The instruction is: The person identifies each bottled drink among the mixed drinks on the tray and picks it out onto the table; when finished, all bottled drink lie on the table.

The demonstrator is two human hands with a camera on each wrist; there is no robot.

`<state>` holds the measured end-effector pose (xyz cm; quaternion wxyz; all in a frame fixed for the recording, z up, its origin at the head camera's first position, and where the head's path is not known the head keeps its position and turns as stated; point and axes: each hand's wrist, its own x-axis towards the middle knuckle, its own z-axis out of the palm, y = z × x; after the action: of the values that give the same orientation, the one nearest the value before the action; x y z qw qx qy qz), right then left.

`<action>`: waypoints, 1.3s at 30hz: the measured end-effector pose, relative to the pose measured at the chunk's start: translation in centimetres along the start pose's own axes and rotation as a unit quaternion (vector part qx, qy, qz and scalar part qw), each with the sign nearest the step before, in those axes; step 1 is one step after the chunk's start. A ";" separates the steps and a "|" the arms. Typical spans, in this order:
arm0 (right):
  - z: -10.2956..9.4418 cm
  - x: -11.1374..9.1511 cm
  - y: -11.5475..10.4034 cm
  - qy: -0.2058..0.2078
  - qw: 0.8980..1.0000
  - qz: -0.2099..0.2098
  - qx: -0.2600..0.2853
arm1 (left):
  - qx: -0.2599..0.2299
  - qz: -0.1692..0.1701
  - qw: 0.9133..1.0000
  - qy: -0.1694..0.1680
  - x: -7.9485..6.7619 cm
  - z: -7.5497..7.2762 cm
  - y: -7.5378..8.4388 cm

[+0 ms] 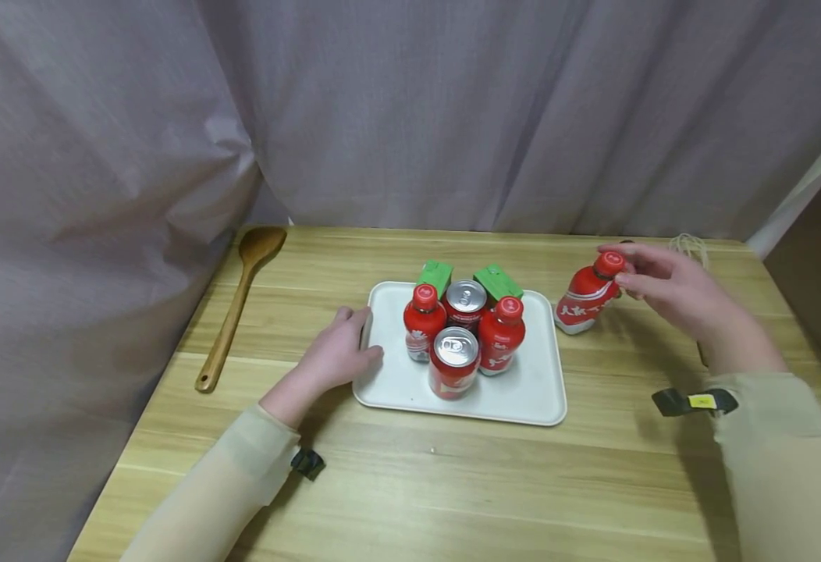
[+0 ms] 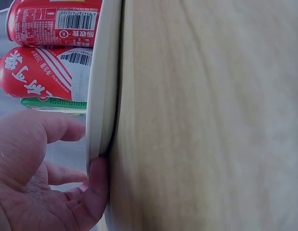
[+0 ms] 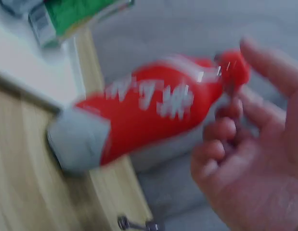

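My left hand [image 1: 333, 351] holds the left rim of a white tray [image 1: 523, 398], thumb over the inner side and a finger against the outside in the left wrist view. On the tray stand two red cola bottles [image 1: 424, 324], two red cola cans [image 1: 455, 363] and two green drink cartons [image 1: 498, 281]. Right of the tray, my right hand [image 1: 687, 297] pinches another red cola bottle [image 1: 582, 300] by its cap and neck. That bottle leans, its cap toward the hand; the right wrist view shows it blurred [image 3: 144, 110]. Whether its base touches the table, I cannot tell.
A wooden spatula [image 1: 231, 312] lies along the left side of the wooden table [image 1: 396, 492]. Behind the right hand is a loop of pale string [image 1: 689, 247]. A grey curtain [image 1: 410, 117] hangs along the back and left edges.
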<state>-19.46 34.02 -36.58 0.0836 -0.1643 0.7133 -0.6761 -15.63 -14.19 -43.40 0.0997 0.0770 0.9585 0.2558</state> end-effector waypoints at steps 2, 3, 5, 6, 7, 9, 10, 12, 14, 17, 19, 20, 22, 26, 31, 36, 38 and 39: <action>1.0 -0.8 -0.4 0.048 0.998 -0.011 0.036 | -0.002 -0.001 1.000 -0.001 0.0 0.0 0.0; 1.5 -1.2 -0.6 0.067 0.996 -0.018 0.055 | -0.003 -0.002 1.000 -0.002 0.0 0.0 0.1; 2.6 -1.8 -1.1 0.088 0.991 -0.043 0.092 | -0.004 -0.002 1.000 -0.002 0.1 0.1 0.0; 3.1 -2.1 -1.3 0.089 0.989 -0.058 0.103 | -0.005 -0.001 1.000 -0.002 0.1 0.1 0.0; 3.7 -2.4 -1.6 0.087 0.988 -0.071 0.110 | -0.005 0.000 1.000 -0.002 0.1 0.1 0.0; 4.7 -2.7 -2.0 0.067 0.986 -0.089 0.121 | -0.005 0.003 1.000 -0.001 0.1 0.1 0.0; 5.2 -2.7 -2.1 0.049 0.987 -0.096 0.122 | -0.005 0.004 1.000 -0.001 0.0 0.1 -0.1; 6.1 -2.7 -2.2 0.013 0.989 -0.100 0.110 | -0.005 0.006 1.000 -0.001 0.0 0.1 -0.1; 7.0 -2.4 -2.2 -0.016 0.993 -0.093 0.065 | -0.005 0.007 1.000 0.000 0.0 0.1 -0.2; 8.1 -1.8 -2.0 -0.033 0.997 -0.065 -0.040 | -0.005 0.007 1.000 0.002 0.0 0.2 -0.2; 8.8 -1.3 -1.8 -0.044 0.992 -0.048 -0.107 | -0.003 0.008 1.000 0.005 0.0 0.2 -0.2; 9.1 -1.0 -1.7 -0.052 0.989 -0.039 -0.129 | -0.001 0.009 1.000 0.005 0.0 0.2 -0.2; 9.6 -0.3 -1.6 -0.073 0.984 -0.025 -0.164 | 0.000 0.012 1.000 0.007 0.0 0.2 -0.2; 10.2 1.2 -1.5 -0.124 0.973 0.011 -0.193 | -0.001 0.011 1.000 0.007 -0.1 0.3 -0.2; 10.6 2.6 -1.3 -0.158 0.960 0.049 -0.225 | -0.002 0.010 1.000 0.005 -0.1 0.2 -0.1; 10.9 3.3 -1.7 -0.173 0.954 0.061 -0.236 | -0.001 0.010 1.000 0.007 0.0 0.2 -0.2; 10.9 3.5 -1.8 -0.180 0.952 0.069 -0.238 | 0.000 0.010 1.000 0.007 0.0 0.2 -0.2; 10.9 3.6 -1.8 -0.184 0.951 0.072 -0.239 | 0.000 0.010 1.000 0.007 0.0 0.2 -0.2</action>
<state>-18.86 22.47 -35.17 0.2200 -0.2495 0.8362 -0.4361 -15.65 -14.29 -43.70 0.0903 0.0846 0.9584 0.2573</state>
